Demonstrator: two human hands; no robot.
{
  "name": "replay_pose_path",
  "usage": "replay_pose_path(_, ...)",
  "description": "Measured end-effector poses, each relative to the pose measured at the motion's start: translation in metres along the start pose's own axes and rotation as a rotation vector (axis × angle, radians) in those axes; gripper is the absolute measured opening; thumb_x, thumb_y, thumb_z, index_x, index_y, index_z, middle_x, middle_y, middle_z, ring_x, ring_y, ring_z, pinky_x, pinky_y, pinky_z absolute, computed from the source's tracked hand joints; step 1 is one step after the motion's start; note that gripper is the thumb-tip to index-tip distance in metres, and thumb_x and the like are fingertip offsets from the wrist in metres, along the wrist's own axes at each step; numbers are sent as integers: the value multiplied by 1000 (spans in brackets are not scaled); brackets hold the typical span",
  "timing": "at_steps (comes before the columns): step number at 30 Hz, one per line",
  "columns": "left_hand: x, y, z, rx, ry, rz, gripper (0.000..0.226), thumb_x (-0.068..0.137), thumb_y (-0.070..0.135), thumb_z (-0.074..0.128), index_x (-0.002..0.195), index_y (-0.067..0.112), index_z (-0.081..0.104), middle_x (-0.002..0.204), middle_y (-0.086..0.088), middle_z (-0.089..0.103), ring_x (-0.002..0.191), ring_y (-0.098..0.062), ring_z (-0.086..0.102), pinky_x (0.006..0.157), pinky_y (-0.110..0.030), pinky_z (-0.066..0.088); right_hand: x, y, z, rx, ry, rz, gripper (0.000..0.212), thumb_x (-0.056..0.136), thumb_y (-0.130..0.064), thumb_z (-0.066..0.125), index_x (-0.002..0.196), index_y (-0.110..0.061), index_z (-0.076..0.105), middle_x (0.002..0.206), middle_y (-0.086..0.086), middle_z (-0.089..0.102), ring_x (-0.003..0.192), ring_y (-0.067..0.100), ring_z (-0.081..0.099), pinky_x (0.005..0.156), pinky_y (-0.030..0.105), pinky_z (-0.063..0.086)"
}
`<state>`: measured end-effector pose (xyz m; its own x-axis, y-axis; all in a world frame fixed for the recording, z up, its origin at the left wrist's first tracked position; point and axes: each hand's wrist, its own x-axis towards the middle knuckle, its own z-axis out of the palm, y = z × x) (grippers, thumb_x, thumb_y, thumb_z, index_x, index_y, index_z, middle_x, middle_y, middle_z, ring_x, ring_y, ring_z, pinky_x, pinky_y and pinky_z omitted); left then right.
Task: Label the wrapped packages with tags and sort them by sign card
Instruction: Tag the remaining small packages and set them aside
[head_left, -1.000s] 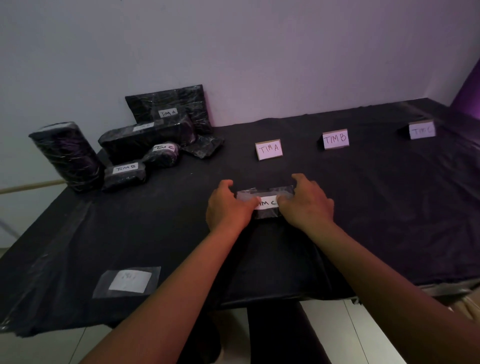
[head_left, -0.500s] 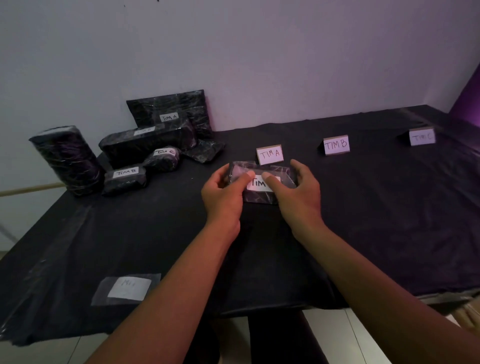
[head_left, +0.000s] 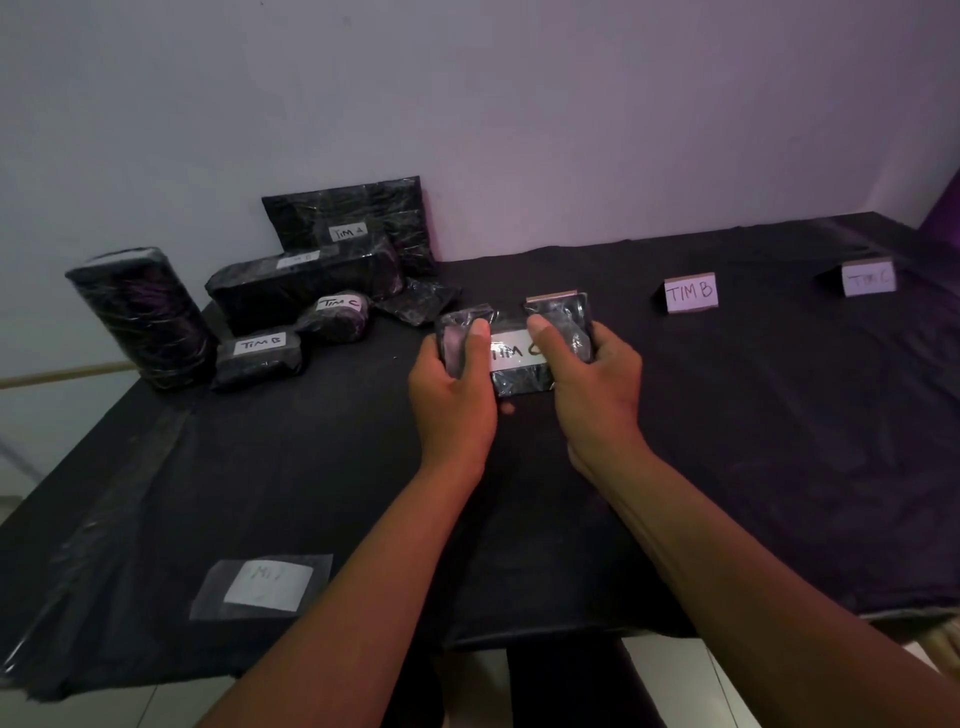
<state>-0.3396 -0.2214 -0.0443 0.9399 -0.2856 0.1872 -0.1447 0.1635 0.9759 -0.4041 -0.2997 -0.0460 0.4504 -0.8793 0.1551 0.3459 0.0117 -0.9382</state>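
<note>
Just above the middle of the frame, both hands hold up a small wrapped package (head_left: 519, 382), black and glossy under crinkled clear film, its white tag (head_left: 511, 354) reading "TIM C". The left hand (head_left: 451, 400) grips its left end, thumb pressed on top; the right hand (head_left: 597, 395) grips the right end likewise. It partly hides a sign card (head_left: 550, 299) behind.

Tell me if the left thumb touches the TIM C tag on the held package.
Touching. In the head view the left hand's thumb tip overlaps the left edge of the TIM C tag on the package.
</note>
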Motion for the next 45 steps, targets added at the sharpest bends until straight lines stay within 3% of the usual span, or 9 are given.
replay_pose_path(7,6,-5,-6,67,30,118,21,98,32,64,81,21,57,75,-3,68,66,-16,70,48,-35,56,0,2,3,-135,-36,-2,28,97,-32,66,89,-6,71,86,15,75,79,25,74,74,49,62)
replay_pose_path(12,4,-3,-6,167,47,283,31,98,26,65,72,22,49,65,8,55,58,0,52,58,-19,44,-3,3,11,-376,117,-28,47,65,-70,78,83,-26,72,77,-13,75,74,6,73,75,43,62)
replay_pose_path(19,8,-14,-13,102,35,182,25,97,35,64,80,19,54,77,-11,67,66,-27,68,46,-39,54,-1,12,14,-390,102,-141,30,93,-42,67,76,-17,67,70,-2,71,66,10,70,68,44,60)
replay_pose_path(23,8,-10,-13,54,-9,70,22,99,29,63,86,12,57,71,-3,67,59,-13,66,43,-28,49,1,16,10,-357,54,-144,31,99,-35,61,80,-12,67,74,5,72,69,18,71,66,43,60)
replay_pose_path(26,15,-7,-16,62,-57,12,23,92,31,72,83,12,64,74,1,71,67,-11,70,59,-29,54,2,18,8,-351,17,-124,38,101,-33,59,81,0,63,74,13,69,66,26,68,63,48,57)
replay_pose_path(33,16,1,-10,-41,-18,-74,18,82,25,84,83,11,73,73,2,75,67,-5,70,61,-20,54,3,10,15,-316,0,-102,36,95,-41,66,82,-8,71,78,11,73,74,26,71,70,46,60)
replay_pose_path(37,22,-1,-12,-41,13,-93,18,85,31,81,79,16,71,76,1,75,73,-10,72,69,-29,60,5,5,13,-291,-35,-86,45,105,-36,52,74,-6,65,64,-4,69,59,5,65,55,27,51)
replay_pose_path(41,26,1,-13,-27,-2,-68,21,86,33,80,82,14,72,81,-5,76,76,-11,71,74,-32,61,6,4,11,-244,-85,-35,58,108,-40,42,86,10,61,84,20,72,70,13,67,63,39,56)
replay_pose_path(45,26,-2,-16,7,8,-76,24,86,34,79,80,13,69,75,0,71,69,-8,66,69,-30,57,2,8,8,-258,-137,-61,52,104,-45,49,94,3,66,92,20,72,85,27,72,74,45,60)
